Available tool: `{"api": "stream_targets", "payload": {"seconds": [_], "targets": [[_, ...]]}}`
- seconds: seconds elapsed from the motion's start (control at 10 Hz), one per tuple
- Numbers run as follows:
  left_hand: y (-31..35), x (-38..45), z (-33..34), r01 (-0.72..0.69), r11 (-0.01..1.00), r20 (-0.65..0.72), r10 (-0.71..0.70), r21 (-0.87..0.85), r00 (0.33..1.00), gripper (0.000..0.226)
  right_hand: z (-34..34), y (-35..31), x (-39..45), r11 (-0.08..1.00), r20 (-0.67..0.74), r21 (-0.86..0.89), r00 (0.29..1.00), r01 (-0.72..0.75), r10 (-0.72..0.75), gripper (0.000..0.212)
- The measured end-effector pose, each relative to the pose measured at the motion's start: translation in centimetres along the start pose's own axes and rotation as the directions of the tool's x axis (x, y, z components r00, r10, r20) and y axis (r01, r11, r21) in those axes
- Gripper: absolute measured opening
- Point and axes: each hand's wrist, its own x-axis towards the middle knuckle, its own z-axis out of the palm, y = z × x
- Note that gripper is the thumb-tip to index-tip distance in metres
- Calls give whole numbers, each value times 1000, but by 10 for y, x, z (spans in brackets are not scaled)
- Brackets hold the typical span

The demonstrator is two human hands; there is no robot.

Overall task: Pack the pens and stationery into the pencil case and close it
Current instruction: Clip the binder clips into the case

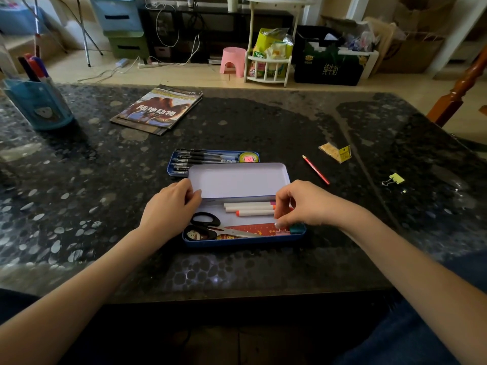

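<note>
Case [243, 239]: three markers [249, 208], one scissors [210, 223], five pens [200, 159]

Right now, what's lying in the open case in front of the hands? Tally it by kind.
White markers: 3
Scissors: 1
Red ruler: 1
Teal eraser, at the right hand's fingertips: 1
Total: 6
</note>
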Motion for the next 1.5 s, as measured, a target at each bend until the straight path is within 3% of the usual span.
{"api": "stream_targets", "payload": {"seconds": [0.2,0.3,0.4,0.5,0.6,0.7,0.9,1.0,1.2,1.4,1.5], "targets": [[2,0,-1,7,1000,9,-8,6,1000,35,-2,0,-2,1000,-1,1,1000,15,-15,14],[2,0,-1,11,1000,10,-11,8,1000,35,-26,6,-7,999,-227,33,974,30,-22,16],[3,1,-1,14,1000,9,-14,12,1000,34,-54,32,-7,998,-516,44,855,-39,56,16],[2,1,0,16,1000,5,-16,5,1000,34,-78,80,-1,963,-679,48,698,-264,225,12],[2,2,0,21,1000,7,-21,4,1000,34,-92,133,4,821,-623,44,626,-570,469,38],[3,2,0,29,1000,12,-29,14,1000,34,-83,170,0,654,-484,-29,583,-756,653,48],[1,2,0,20,1000,6,-21,19,1000,34,-67,159,1,673,-665,63,472,-737,579,25],[1,2,1,23,1000,9,-23,21,1000,33,-67,145,3,722,-652,136,487,-678,581,24],[0,2,1,24,999,14,-24,22,1000,32,-57,106,13,849,-631,206,597,-486,495,19],[1,2,1,17,1000,14,-17,21,1000,33,-46,98,15,869,-480,160,732,-469,483,37],[1,2,1,16,1000,15,-16,18,1000,33,-46,93,15,883,-442,172,767,-437,466,38]]}}
